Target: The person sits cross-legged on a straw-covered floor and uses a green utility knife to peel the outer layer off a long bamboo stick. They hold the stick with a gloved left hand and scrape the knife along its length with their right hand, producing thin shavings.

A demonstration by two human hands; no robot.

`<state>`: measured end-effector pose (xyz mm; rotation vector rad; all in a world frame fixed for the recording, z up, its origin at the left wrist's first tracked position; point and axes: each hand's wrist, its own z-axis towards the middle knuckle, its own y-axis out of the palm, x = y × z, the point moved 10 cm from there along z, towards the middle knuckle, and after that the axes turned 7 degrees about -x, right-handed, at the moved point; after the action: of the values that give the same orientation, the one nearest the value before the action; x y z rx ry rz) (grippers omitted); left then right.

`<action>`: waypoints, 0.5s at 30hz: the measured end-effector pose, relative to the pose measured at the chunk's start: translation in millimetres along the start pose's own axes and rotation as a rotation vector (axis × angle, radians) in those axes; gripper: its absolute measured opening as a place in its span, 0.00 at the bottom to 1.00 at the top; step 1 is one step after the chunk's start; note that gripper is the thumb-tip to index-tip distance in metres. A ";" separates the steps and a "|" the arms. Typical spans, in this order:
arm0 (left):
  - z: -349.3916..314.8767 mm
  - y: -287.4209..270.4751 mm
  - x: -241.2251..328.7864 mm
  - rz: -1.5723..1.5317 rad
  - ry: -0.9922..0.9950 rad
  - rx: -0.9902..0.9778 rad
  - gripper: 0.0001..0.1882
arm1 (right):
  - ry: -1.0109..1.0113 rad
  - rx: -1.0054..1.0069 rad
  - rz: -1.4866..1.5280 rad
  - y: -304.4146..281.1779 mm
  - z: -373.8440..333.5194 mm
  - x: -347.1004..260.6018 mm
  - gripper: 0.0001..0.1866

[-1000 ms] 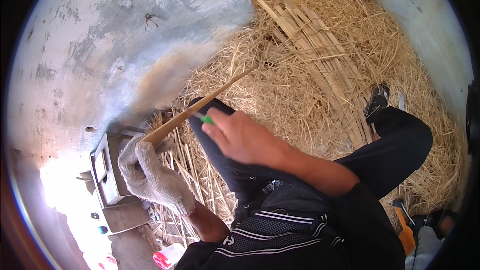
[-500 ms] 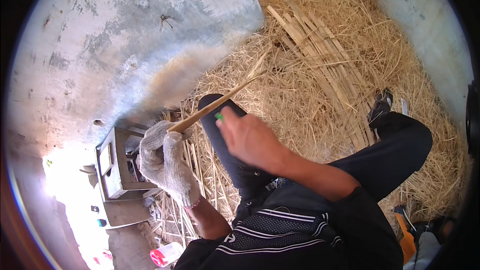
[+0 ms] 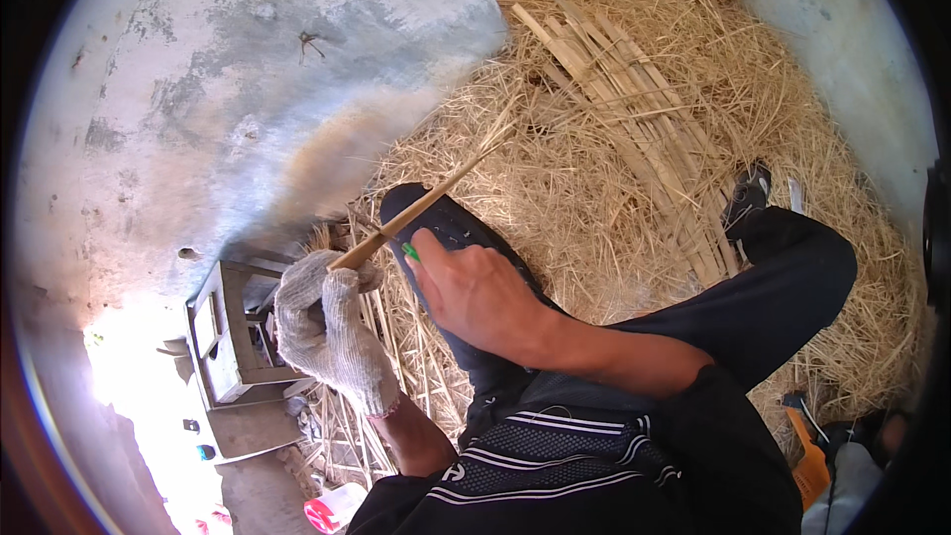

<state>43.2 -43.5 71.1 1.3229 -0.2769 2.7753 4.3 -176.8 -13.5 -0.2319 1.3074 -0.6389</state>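
Note:
My left hand, in a white knitted glove, is closed round the lower end of a split bamboo strip. The strip slants up and to the right over my knee, its far end frayed thin. Bare and curled, my right hand grips a small tool with a green part showing at the fingertips. The rest of that tool is hidden, so its kind cannot be told. This hand is beside the strip, just below its middle.
Straw-like shavings cover the floor, with a bundle of bamboo slats on them. A wooden stool-like frame stands left of my glove, near a pale wall. A red-lidded clear container and an orange object lie low down.
My right hand, blurred before, has shifted slightly left and down along the strip. The gloved hand keeps its hold on the bamboo, and the whole view has shifted a little.

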 end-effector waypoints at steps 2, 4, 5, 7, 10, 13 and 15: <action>2.5 4.8 3.0 -0.030 0.041 -0.020 0.04 | 0.052 0.056 -0.039 3.2 7.3 36.7 0.11; 3.2 8.5 5.4 0.013 0.056 -0.030 0.03 | 0.173 0.123 -0.200 5.2 16.9 107.3 0.11; 3.0 7.0 6.3 0.035 0.076 -0.033 0.03 | 0.253 0.016 -0.024 11.3 20.4 112.5 0.11; 5.4 4.3 4.8 0.050 0.060 -0.032 0.03 | 0.181 0.046 -0.035 5.5 19.5 87.8 0.12; 3.3 2.3 1.6 0.017 0.030 -0.038 0.04 | -0.004 0.097 -0.019 -2.4 9.3 30.0 0.11; 5.7 8.2 1.1 0.099 0.029 -0.030 0.05 | 0.106 0.066 -0.092 -2.6 22.9 81.2 0.10; 9.3 6.6 0.4 0.094 0.039 -0.017 0.04 | 0.210 0.067 -0.233 -0.1 27.2 129.7 0.10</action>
<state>49.3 -51.6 76.2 1.2823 -0.3689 2.8648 45.4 -254.5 -112.7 -0.2705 1.4697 -0.9228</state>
